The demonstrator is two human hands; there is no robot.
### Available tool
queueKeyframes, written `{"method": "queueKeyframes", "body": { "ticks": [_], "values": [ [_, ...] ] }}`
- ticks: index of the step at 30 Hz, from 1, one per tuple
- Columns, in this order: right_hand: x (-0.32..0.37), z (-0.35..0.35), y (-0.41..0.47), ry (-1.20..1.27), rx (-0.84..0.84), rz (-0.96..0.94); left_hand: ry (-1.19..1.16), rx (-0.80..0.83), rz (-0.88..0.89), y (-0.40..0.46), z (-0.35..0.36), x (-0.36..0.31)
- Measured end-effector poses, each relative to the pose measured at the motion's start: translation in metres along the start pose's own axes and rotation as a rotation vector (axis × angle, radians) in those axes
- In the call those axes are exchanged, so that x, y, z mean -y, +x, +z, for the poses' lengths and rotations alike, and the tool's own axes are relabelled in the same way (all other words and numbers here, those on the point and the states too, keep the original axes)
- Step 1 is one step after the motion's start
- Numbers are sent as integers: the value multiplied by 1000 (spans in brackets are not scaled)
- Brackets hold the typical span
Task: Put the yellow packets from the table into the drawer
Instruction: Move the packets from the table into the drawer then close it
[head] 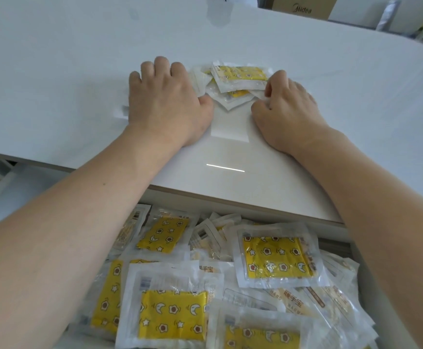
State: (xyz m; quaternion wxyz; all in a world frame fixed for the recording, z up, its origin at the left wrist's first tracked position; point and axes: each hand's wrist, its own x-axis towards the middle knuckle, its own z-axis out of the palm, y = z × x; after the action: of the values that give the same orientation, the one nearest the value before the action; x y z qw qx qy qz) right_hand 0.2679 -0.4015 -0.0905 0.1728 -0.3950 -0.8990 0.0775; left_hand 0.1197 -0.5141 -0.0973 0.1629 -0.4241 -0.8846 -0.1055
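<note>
A small pile of clear-wrapped yellow packets (233, 81) is flanked on the glossy white surface (79, 59) by both hands: left hand (165, 102) curled against it, right hand (287, 107) pinching its edge. More packets fill the open drawer (336, 244) below.

We see both forearms extended forward; left hand (165, 102) palm-down, fingers curled; right hand (284, 102) fingers curled, pinching.
</note>
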Motion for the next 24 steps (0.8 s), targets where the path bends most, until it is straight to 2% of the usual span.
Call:
{"method": "queueKeyframes", "body": {
  "ticks": [6,14,19,24],
  "values": [
    [0,2,1,-246,-14,41,-92,92,70,2,4,2],
    [0,2,0,-155,-37,86,-39,184,-20,3,5,4],
    [5,1,-4,-337,-144,132,-31,180,-38,3,3,3],
    [6,0,-7,-404,-108,171,-25,162,-33,1,3,2]
  ]
}}
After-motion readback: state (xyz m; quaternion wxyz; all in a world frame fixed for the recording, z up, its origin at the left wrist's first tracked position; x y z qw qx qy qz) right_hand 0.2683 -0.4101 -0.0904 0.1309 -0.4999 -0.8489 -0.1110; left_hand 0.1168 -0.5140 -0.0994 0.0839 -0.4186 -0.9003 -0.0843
